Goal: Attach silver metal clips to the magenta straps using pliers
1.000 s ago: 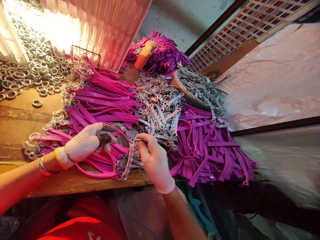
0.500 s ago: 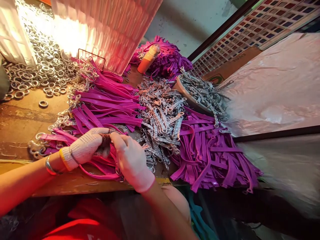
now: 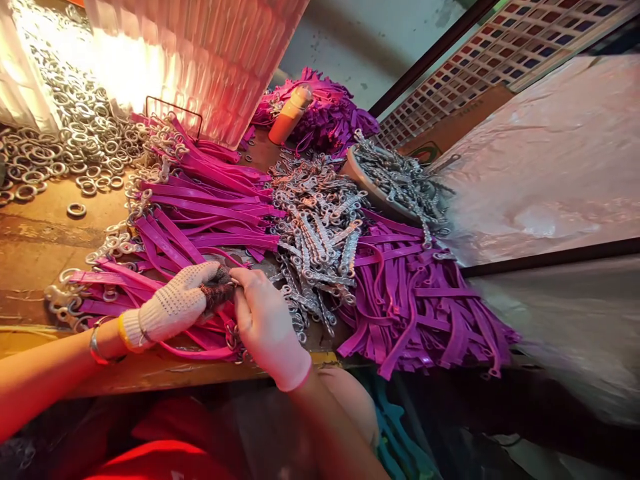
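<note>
Hands meeting at bench edge: gloved left hand (image 3: 173,308) and right hand (image 3: 265,327) jointly pinch a pink strap (image 3: 200,351), chain pieces (image 3: 315,247) heaped within reach.

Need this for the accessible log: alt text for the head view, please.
Two gloved hands, left hand and right hand, meet over a pink strap at the edge of a wooden bench. Behind them lie purple straps, a heap of metal chains and loose metal rings.

Both gloved hands, left hand (image 3: 170,308) & right hand (image 3: 265,327), met over pink straps (image 3: 200,220) at bench (image 3: 40,233) edge; chain pile (image 3: 320,233) just right.
</note>
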Available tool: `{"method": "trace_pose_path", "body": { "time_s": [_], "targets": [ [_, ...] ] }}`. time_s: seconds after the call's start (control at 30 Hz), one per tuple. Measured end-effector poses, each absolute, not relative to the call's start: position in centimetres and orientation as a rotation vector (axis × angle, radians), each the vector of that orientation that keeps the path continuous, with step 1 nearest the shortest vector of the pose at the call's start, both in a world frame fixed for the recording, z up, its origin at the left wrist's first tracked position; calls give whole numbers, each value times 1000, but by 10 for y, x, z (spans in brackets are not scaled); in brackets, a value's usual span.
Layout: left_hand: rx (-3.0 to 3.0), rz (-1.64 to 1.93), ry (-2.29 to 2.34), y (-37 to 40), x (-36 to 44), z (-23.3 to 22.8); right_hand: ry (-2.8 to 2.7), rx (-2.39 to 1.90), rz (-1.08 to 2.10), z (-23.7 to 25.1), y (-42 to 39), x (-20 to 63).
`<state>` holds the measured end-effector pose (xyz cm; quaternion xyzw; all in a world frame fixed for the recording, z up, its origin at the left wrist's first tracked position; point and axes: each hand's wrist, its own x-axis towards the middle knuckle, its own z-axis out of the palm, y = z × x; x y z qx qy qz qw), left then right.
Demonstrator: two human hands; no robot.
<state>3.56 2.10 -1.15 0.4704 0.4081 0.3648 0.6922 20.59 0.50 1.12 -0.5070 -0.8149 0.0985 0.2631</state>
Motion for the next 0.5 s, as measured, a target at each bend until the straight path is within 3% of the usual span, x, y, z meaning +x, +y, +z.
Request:
{"method": "trace_pose_path", "body": {
  "time_s": [0.2, 0.3, 0.4, 0.5],
  "targets": [
    [789, 803, 893, 19, 39, -5, -2394, -1481, -190, 14, -2, 197],
    [849, 800, 947, 26, 43, 3, -2256, -1554, 148, 15, -6, 203],
    [1358, 788, 973, 54, 55, 12, -1879, -1614, 610, 18, 0, 224],
    [2020, 649, 1032, 97, 79, 19, -1504, -1655, 681, 19, 10, 247]
  ]
}}
